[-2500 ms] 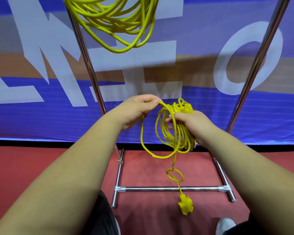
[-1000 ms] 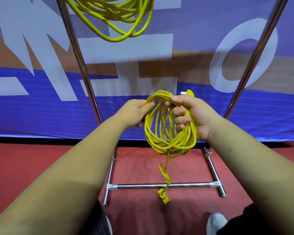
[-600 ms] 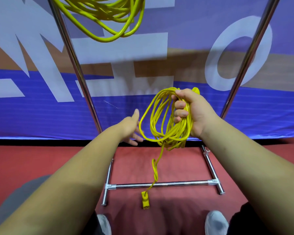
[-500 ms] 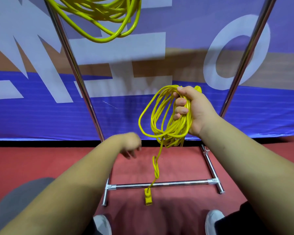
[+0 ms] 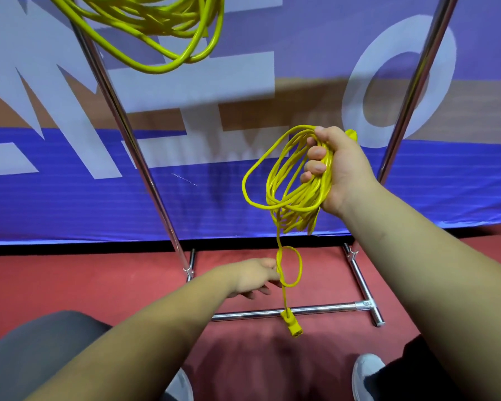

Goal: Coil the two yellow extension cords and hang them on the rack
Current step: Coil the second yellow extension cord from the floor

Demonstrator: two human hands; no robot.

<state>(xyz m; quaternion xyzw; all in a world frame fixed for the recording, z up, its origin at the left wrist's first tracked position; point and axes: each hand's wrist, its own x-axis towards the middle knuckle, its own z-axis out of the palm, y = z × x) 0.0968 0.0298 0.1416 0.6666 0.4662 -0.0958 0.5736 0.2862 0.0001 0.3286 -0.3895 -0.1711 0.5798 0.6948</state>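
Right hand [image 5: 340, 169] clenches the light, floppy coil [image 5: 301, 198]; left hand [image 5: 253, 277], low centre, reaches the dangling tail [image 5: 284, 296]. Gripping yet? Can't tell. Grab just above the plug [image 5: 292, 328].

Our right hand [image 5: 342, 169] grips the coiled cord [image 5: 295, 195], centre right — our left hand [image 5: 253, 277] is beside its hanging tail [image 5: 284, 296].

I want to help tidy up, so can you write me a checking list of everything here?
Surface: red floor.
Job's things: one coiled yellow extension cord hangs on the shiny metal rack; second yellow cord coil in hand.
Clutter: nothing seen.
Grips: right hand grips the second coil; left hand, fingers stretched, reaches its dangling tail.
Cables: tail loops once, yellow plug at its end.
Surroundings: blue-and-white banner behind; grey shoes below.
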